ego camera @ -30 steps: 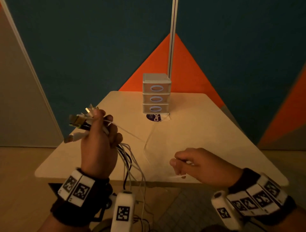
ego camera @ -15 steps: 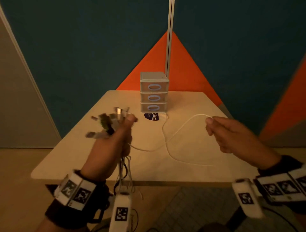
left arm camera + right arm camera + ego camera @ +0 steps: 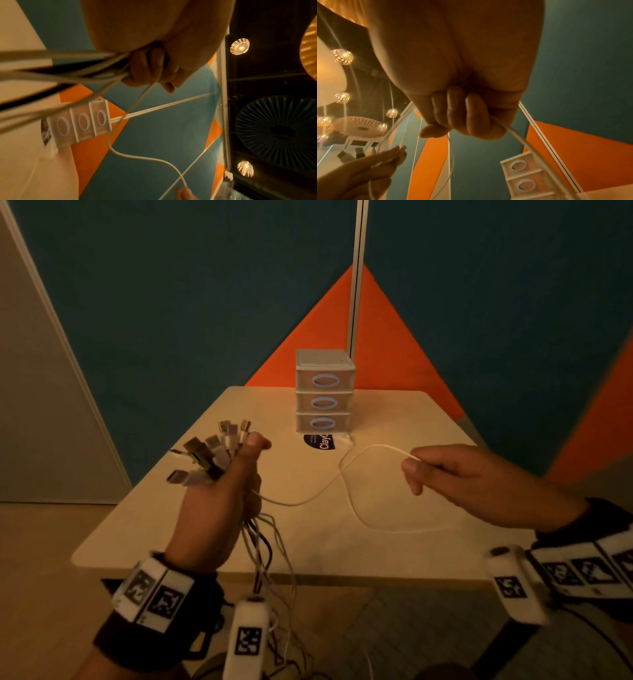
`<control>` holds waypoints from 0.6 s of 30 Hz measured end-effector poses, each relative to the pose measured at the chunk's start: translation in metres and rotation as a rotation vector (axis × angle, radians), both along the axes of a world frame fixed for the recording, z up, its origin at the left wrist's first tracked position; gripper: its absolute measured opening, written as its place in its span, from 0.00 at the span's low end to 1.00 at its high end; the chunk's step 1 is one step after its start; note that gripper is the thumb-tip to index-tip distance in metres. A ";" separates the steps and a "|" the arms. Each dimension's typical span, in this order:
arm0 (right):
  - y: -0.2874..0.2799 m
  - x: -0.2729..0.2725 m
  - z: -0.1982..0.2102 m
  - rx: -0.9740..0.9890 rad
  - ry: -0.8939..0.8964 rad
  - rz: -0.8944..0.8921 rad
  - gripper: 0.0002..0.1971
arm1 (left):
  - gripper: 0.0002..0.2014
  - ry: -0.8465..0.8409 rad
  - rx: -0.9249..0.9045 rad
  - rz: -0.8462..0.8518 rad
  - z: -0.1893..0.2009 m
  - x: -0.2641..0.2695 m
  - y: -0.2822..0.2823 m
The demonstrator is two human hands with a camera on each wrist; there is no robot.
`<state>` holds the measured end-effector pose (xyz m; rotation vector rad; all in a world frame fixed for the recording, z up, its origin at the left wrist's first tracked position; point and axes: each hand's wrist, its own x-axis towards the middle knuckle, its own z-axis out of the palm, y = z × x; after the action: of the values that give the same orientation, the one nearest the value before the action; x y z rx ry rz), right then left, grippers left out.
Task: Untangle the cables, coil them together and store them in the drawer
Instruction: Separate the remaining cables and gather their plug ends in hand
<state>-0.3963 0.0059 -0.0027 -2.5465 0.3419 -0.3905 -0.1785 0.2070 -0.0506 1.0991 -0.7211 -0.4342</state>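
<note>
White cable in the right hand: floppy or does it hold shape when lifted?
Likely floppy: the white cable sags in loose curves onto the table between the right hand and left hand. Probably light, since a fingertip pinch carries it. Its slack loop may snag while coiling.

Thin white cable (image 3: 346, 474): smooth plastic sheath, slight sheen | bundle of white and black cables (image 3: 263, 539): smooth plastic jackets; plug ends (image 3: 219, 453) metal-tipped, dull shine | small three-drawer box (image 3: 324, 395): translucent frosted plastic, matt, pale ring pulls | pale table (image 3: 394, 556): smooth matt top, looks like wood laminate.
</note>
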 end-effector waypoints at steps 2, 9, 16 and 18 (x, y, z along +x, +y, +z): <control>0.005 0.002 -0.002 0.005 0.059 0.055 0.19 | 0.13 -0.184 0.075 0.009 0.001 -0.004 0.002; 0.038 0.027 0.002 -0.075 0.066 0.245 0.15 | 0.13 -0.486 0.239 -0.201 -0.003 -0.050 -0.020; -0.010 0.002 -0.004 -0.006 0.042 0.070 0.18 | 0.15 -0.024 0.060 0.019 -0.012 0.005 -0.008; -0.031 -0.012 -0.011 0.043 -0.002 -0.036 0.19 | 0.13 0.115 -0.063 0.041 -0.007 0.022 -0.003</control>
<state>-0.4084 -0.0254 -0.0137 -2.5004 0.3915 -0.3948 -0.1565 0.2036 -0.0576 1.0200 -0.6061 -0.4331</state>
